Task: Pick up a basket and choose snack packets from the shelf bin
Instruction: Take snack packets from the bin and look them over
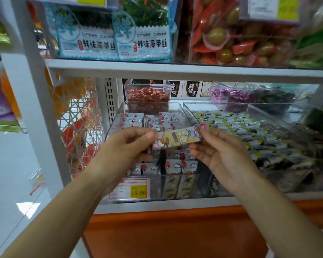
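Far left of frame: white wire rack (pixel 82 123), orange things inside. Middle left: left hand (pixel 127 144), fingers (pixel 147 135) curled, pinching left end of snack packet (pixel 177 139). Packet held flat over clear bin (pixel 114 118), more packets (pixel 175 164) below. Middle right: right hand (pixel 224 157), fingertips (pixel 206 134) pinching other end. No basket seen. Could go wrong: packet only held by ends, may slip, fall on floor; pulling could tear it.

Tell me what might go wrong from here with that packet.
The snack packet is only pinched at its ends by the left hand and right hand; it may drop into the clear bin below. Landing there, it could knock the standing packets askew.
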Available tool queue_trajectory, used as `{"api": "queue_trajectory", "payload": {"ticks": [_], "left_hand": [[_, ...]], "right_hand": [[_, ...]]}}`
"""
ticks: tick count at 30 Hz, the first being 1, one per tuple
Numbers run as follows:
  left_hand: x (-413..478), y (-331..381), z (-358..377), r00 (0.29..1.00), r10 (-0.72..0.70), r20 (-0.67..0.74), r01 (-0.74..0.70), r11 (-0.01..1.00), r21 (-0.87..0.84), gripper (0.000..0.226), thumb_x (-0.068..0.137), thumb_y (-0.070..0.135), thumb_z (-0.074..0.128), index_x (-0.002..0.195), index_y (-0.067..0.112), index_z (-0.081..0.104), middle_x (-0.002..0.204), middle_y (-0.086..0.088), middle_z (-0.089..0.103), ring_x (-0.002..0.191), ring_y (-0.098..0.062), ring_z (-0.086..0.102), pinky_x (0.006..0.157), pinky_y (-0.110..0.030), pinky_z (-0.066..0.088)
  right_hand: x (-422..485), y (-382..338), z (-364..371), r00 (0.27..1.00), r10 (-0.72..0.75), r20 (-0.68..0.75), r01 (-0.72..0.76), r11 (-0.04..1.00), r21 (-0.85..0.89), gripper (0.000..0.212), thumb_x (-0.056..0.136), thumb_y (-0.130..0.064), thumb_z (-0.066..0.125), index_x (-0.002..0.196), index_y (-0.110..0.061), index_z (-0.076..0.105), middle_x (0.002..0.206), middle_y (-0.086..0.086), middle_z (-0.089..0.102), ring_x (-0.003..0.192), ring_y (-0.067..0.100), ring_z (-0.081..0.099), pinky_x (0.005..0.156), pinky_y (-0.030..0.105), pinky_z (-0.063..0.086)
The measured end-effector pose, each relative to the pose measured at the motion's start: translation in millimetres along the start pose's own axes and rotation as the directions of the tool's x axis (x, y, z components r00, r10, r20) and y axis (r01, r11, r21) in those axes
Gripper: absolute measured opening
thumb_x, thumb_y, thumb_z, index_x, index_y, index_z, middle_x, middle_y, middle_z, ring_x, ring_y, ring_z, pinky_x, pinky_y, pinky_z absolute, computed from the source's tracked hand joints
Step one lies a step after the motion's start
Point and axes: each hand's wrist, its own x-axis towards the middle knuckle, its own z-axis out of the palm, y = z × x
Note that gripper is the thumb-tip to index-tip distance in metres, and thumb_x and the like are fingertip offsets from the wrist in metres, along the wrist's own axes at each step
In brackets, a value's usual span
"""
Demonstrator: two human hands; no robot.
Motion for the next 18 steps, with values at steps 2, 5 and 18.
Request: {"api": "queue_trajectory", "payload": {"ticks": [2, 5, 18], "left_hand": [[1.0, 0.5, 0.3, 0.998, -0.058, 0.004, 0.057, 0.971, -0.232, 0.018, 0.07, 0.021, 0.062, 0.079, 0.009, 0.072, 0.088, -0.003, 0.073, 0.07, -0.006, 0.067, 0.058, -0.014, 0.051], [0.7, 2.9, 2.3, 0.997, -0.082, -0.015, 0.071, 0.927, -0.368, 0.022, 0.076, 0.01, 0.058, 0.059, 0.009, 0.073, 0.069, -0.002, 0.072, 0.062, -0.005, 0.067, 0.054, -0.012, 0.052], [-4.6, 7.0, 1.9, 0.996, -0.08, 0.03, 0.085, 0.962, -0.261, 0.025, 0.084, 0.022, 0.054, 0.097, 0.006, 0.067, 0.084, -0.01, 0.066, 0.058, -0.01, 0.061, 0.048, -0.017, 0.05]], "right_hand": [[1.0, 0.5, -1.6, 0.999, 0.034, 0.007, -0.034, 0.997, 0.07, 0.01, 0.088, -0.007, 0.053, 0.086, -0.002, 0.061, 0.07, 0.011, 0.07, 0.06, 0.018, 0.068, 0.051, 0.023, 0.054], [1.6, 1.2, -3.6, 0.996, 0.062, 0.058, -0.069, 0.989, 0.132, 0.014, 0.078, -0.009, 0.056, 0.089, -0.001, 0.059, 0.071, 0.012, 0.07, 0.061, 0.018, 0.069, 0.051, 0.022, 0.055], [-2.5, 6.2, -6.0, 0.975, -0.169, 0.147, 0.196, 0.962, -0.191, 0.009, 0.086, 0.002, 0.055, 0.086, -0.007, 0.059, 0.086, 0.015, 0.063, 0.074, 0.029, 0.068, 0.062, 0.029, 0.057]]}}
